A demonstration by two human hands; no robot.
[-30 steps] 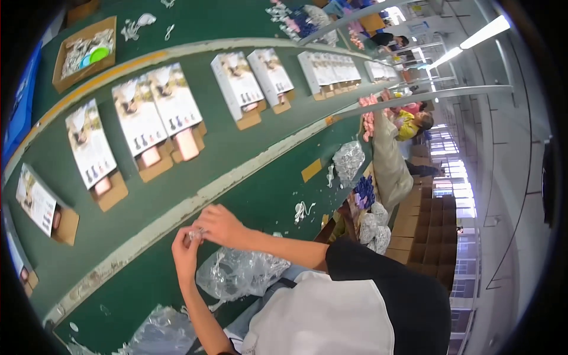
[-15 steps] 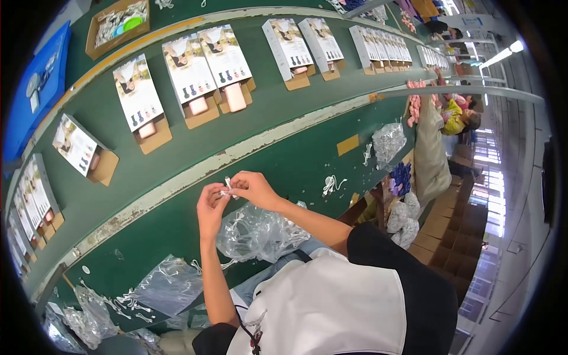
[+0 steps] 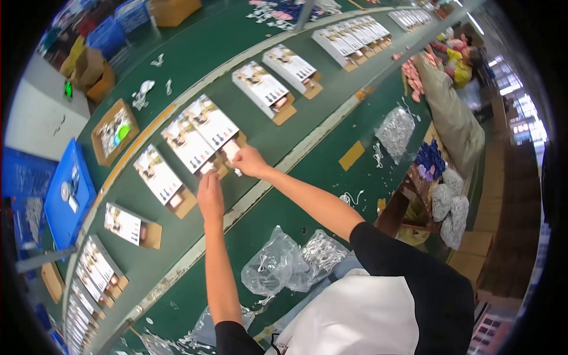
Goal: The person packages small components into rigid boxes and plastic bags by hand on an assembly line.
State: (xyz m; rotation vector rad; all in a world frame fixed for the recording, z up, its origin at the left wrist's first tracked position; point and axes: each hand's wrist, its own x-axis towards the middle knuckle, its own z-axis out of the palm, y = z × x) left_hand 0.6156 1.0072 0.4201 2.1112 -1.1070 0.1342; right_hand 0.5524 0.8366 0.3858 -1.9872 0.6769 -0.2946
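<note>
While bare belt (image 3: 234,105) flanks box pair (image 3: 200,131), L hand (image 3: 210,192) + R hand (image 3: 251,161) reach past rail (image 3: 307,144) w/ fingers bent; grasp blurred, can't tell.

The boxes (image 3: 214,123) are white with multicoloured prints, the belt (image 3: 296,133) green

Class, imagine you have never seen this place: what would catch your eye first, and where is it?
The row of white printed boxes strikes first, running along the green belt from lower left to upper right. Next come the left hand and right hand, at the open near ends of two side-by-side boxes. A bright blue tray stands out on the left.
</note>
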